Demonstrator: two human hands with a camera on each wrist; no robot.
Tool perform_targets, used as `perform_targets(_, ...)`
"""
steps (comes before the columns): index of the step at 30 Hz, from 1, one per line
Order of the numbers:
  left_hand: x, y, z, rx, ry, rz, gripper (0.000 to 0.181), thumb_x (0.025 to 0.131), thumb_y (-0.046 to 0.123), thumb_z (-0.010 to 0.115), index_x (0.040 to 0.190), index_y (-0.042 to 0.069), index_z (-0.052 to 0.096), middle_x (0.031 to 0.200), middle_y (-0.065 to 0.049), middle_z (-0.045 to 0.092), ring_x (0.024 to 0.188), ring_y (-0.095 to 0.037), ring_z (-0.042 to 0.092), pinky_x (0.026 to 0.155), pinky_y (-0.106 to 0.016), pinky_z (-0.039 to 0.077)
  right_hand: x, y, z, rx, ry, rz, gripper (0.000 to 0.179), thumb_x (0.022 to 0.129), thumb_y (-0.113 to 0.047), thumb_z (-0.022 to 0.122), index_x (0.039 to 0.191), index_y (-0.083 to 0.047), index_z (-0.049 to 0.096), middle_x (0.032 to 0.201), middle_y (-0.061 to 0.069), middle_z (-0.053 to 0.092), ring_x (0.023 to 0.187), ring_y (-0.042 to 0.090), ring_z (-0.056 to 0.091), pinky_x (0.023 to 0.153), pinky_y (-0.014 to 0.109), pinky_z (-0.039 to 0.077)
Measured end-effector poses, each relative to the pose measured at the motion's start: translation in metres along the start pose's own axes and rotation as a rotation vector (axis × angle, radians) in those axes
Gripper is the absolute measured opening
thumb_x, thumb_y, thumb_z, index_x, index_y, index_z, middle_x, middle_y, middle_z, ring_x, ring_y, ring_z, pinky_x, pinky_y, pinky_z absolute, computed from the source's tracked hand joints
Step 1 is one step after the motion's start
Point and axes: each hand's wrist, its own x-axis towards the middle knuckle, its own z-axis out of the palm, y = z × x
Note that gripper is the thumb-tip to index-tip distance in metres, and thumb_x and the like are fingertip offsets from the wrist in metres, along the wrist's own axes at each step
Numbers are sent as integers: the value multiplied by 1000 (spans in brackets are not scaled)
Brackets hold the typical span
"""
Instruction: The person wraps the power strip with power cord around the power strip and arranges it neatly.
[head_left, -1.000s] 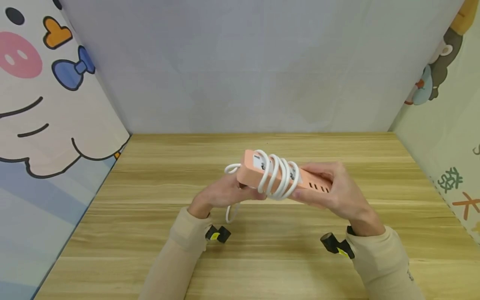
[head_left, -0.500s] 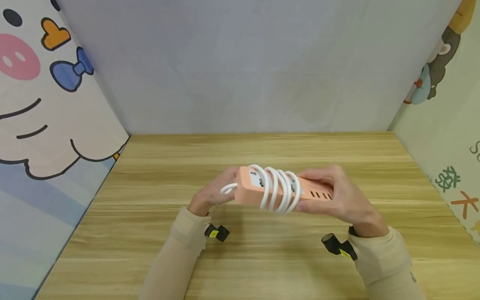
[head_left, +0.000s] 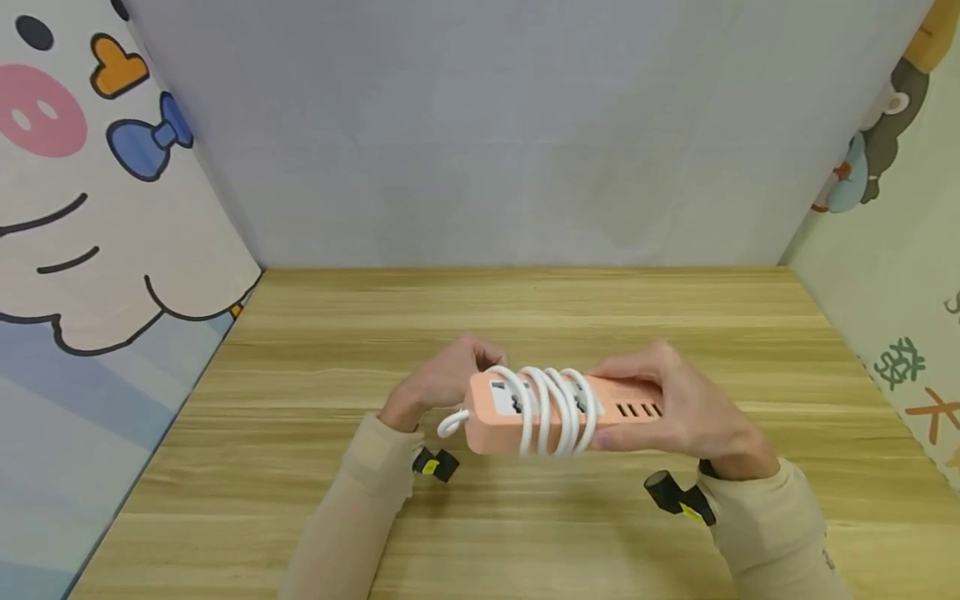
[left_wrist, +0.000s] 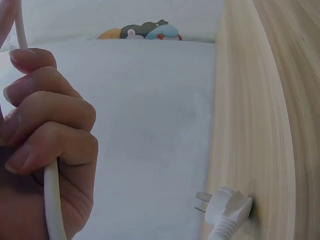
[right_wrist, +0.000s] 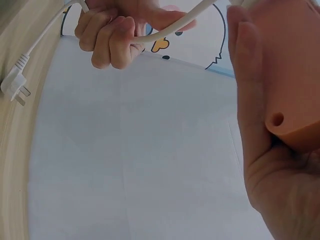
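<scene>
My right hand (head_left: pixel 667 408) grips the right end of a peach-coloured power strip (head_left: pixel 487 429), holding it above the table. White cord (head_left: pixel 545 412) is wound in several loops around the strip's left half, and a short loop sticks out at its left end. Behind that end, my left hand (head_left: pixel 453 373) has its fingers curled round a free length of the cord (left_wrist: pixel 52 200). The cord's plug (left_wrist: pixel 227 207), white with flat metal prongs, shows at the tabletop in the left wrist view. In the right wrist view the strip's underside (right_wrist: pixel 295 75) lies in the palm.
The wooden table (head_left: pixel 337 333) runs back to a pale grey cloth wall (head_left: pixel 517 150). Printed cartoon panels stand at the left (head_left: pixel 97 208) and the right (head_left: pixel 892 275). Black wrist cameras sit on both sleeves.
The power strip has come down in the head view and turned more level. The left hand has gone from beneath its left end to behind it, with the cord.
</scene>
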Motion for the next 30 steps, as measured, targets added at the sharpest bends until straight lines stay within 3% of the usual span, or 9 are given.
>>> perform_targets(5, 1, 0, 0, 35, -26, -26, 16, 85, 5, 69, 70, 5, 64, 65, 4, 56, 58, -9, 44, 58, -22, 41, 0, 5, 1, 23, -54, -8, 40, 78, -2, 80, 116, -13, 74, 98, -1, 77, 68, 11, 64, 57, 27, 50)
perform_targets(13, 5, 0, 1, 154, -8, -71, 34, 88, 14, 73, 63, 15, 51, 59, 6, 41, 52, -6, 32, 51, -21, 30, -1, 12, 0, 53, -125, -25, 35, 78, -4, 80, 112, -14, 75, 93, -1, 77, 66, 10, 65, 54, 26, 51)
perform_targets(23, 6, -2, 3, 236, -12, -26, 52, 83, 26, 79, 55, 20, 35, 54, 8, 27, 52, -7, 23, 51, -21, 25, -2, 21, -1, 81, -197, -72, 38, 77, -6, 82, 114, -13, 74, 94, 0, 77, 69, 7, 65, 56, 25, 52)
perform_targets(30, 7, -8, 1, 246, -67, -8, 51, 82, 35, 85, 54, 18, 46, 54, 8, 36, 52, -6, 29, 52, -20, 28, 0, 29, 1, 120, -254, -149, 35, 79, -8, 81, 113, -12, 74, 92, 0, 76, 67, 4, 63, 52, 23, 50)
